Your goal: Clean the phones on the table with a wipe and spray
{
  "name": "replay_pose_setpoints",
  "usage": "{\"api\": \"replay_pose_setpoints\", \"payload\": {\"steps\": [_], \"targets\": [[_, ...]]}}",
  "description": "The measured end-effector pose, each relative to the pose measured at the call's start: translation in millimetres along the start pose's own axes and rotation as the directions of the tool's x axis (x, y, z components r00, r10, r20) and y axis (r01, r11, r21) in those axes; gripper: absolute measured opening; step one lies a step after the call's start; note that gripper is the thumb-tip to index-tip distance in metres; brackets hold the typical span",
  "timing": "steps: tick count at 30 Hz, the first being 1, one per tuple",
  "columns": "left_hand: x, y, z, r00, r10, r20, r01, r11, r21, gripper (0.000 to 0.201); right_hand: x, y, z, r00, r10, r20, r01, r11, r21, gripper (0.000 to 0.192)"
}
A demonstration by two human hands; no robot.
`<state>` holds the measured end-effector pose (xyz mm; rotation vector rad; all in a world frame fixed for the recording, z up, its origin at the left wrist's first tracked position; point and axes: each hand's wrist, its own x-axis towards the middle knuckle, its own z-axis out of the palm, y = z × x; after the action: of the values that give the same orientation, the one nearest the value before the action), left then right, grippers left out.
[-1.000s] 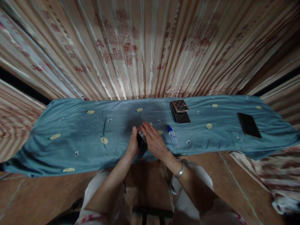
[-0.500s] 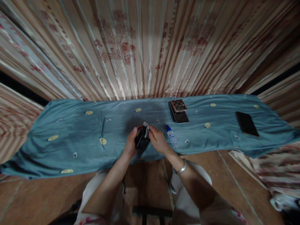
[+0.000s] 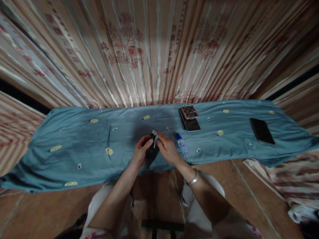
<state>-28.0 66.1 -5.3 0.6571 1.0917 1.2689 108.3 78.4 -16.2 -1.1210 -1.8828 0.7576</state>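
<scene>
My left hand (image 3: 142, 150) grips a small, flat black object (image 3: 151, 152), its thumb lying across the upper part. Whether this is a phone, a case or a wallet I cannot tell. My right hand (image 3: 166, 147) pinches a small crumpled whitish cloth (image 3: 155, 137) against the object's upper right edge. Both hands are close together above the front of the teal-covered table (image 3: 129, 119). Just right of my right hand lies a clear bottle with a blue cap (image 3: 183, 146).
Farther back, a brown checkered item with a shiny rim (image 3: 189, 112) rests on a dark flat device (image 3: 192, 124). A black phone (image 3: 262, 131) lies toward the right end. Behind the table hangs a patterned curtain (image 3: 154, 49). My knees are below the front edge.
My left thumb has moved inward and up over the black object, which has turned slightly. The right hand and cloth have barely shifted. The other things are where they were.
</scene>
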Motion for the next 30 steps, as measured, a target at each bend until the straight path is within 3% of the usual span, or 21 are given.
{"api": "replay_pose_setpoints", "payload": {"steps": [3, 7, 15, 25, 30], "targets": [[0, -1, -0.3, 0.999, 0.033, 0.015, -0.033, 0.999, 0.039, 0.034, -1, -3, -1, 1.0, -0.017, -0.005, 0.017, 1.0, 0.012, 0.046], [-1, 1, -0.4, 0.996, -0.084, 0.011, 0.084, 0.996, -0.036, 0.034, -1, -4, -3, 1.0, -0.005, 0.019, 0.005, 1.0, 0.011, 0.046], [2, 7, -6.9, 0.986, -0.166, 0.001, 0.164, 0.973, -0.164, 0.022, 3, 3, -6, 0.99, 0.137, 0.027, -0.139, 0.983, 0.116, 0.04], [3, 14, 5.9, 0.962, -0.266, -0.053, 0.229, 0.901, -0.367, 0.013, -2, 4, 25, 0.966, 0.257, -0.005, -0.243, 0.92, 0.308, 0.049], [9, 11, 1.4, 0.979, -0.2, -0.04, 0.175, 0.924, -0.339, 0.013, -7, -6, 31, 0.959, 0.283, 0.028, -0.278, 0.912, 0.302, 0.051]]}}
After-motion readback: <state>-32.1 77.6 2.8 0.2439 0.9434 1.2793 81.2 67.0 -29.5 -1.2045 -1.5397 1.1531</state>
